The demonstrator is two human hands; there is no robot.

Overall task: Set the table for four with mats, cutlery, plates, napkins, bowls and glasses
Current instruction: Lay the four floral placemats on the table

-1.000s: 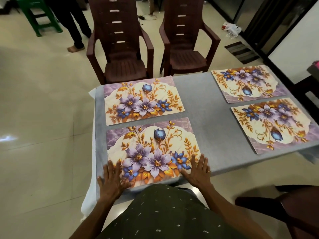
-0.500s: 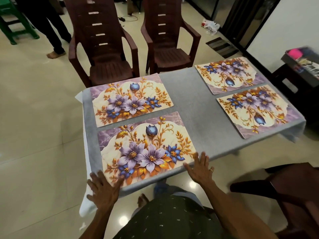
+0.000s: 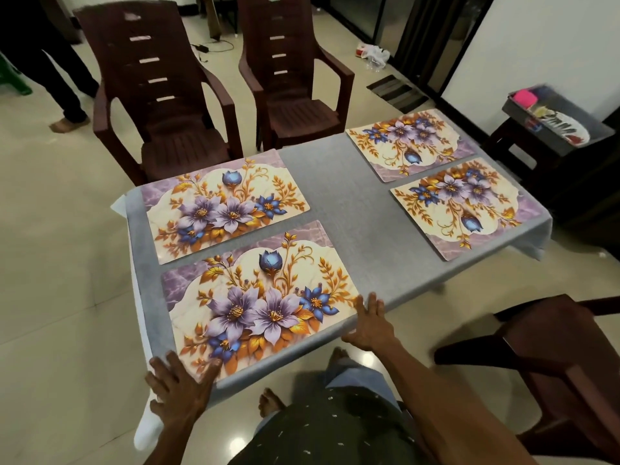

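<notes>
Both hands had slid back toward the near edge of the table since a second ago, off the flowers of the nearest mat and out to its corners. On the left, the left hand [image 3: 179, 392] lay flat with fingers spread and straight, gripping nothing, its fingertips touching the near-left corner of the near-left mat [image 3: 258, 305] at the table's [image 3: 339, 196] near edge. Just beyond that mat, the far-left mat [image 3: 223, 208] lay flat along the left end of the grey tablecloth, close beside it but not overlapping. Moving right, the right hand [image 3: 370, 325] was also open, fingers straight and pointing away, touching the near-right corner of the same near-left mat at the near edge. A bare strip of cloth ran down the middle of the table. Across it, the far-right mat [image 3: 407, 144] sat by the far edge and the near-right mat [image 3: 464, 208] lay by the right end, the two just apart. Two brown chairs [image 3: 167, 105] stood beyond the far edge, and a side stand [image 3: 553, 119] with blurred items stood off the right end.
</notes>
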